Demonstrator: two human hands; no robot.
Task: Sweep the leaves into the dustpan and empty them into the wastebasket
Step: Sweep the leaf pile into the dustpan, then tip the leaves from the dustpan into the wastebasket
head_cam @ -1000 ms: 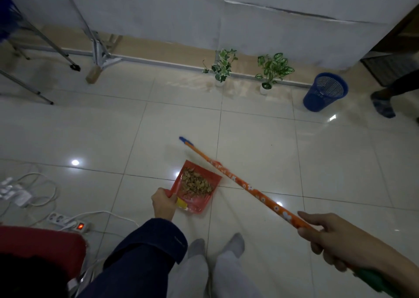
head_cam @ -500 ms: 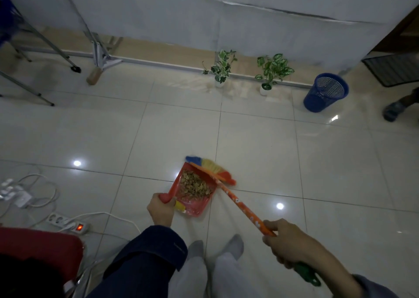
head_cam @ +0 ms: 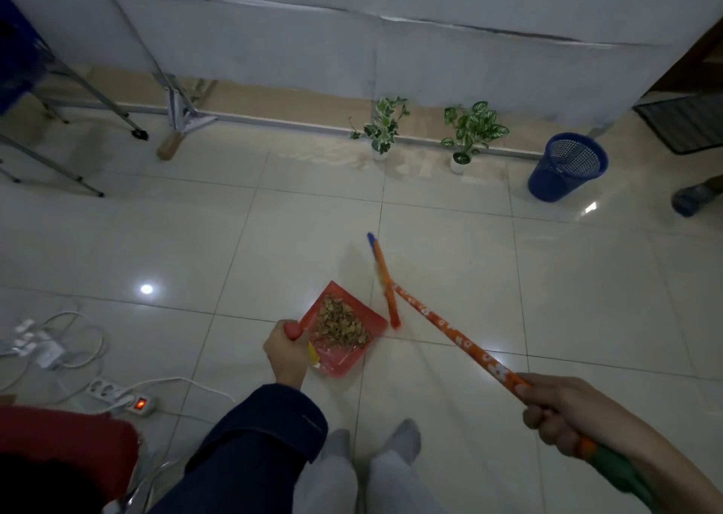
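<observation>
Leaves gathered in my dustpan

My left hand grips the red dustpan, dry leaves piled inside; my right hand clasps the broom beside it. The blue wastebasket stands well beyond my right hand.

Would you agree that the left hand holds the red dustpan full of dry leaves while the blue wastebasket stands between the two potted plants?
Not quite. In the head view the blue wastebasket stands right of both potted plants, not between them. The left hand does hold the red dustpan full of dry leaves.
</observation>
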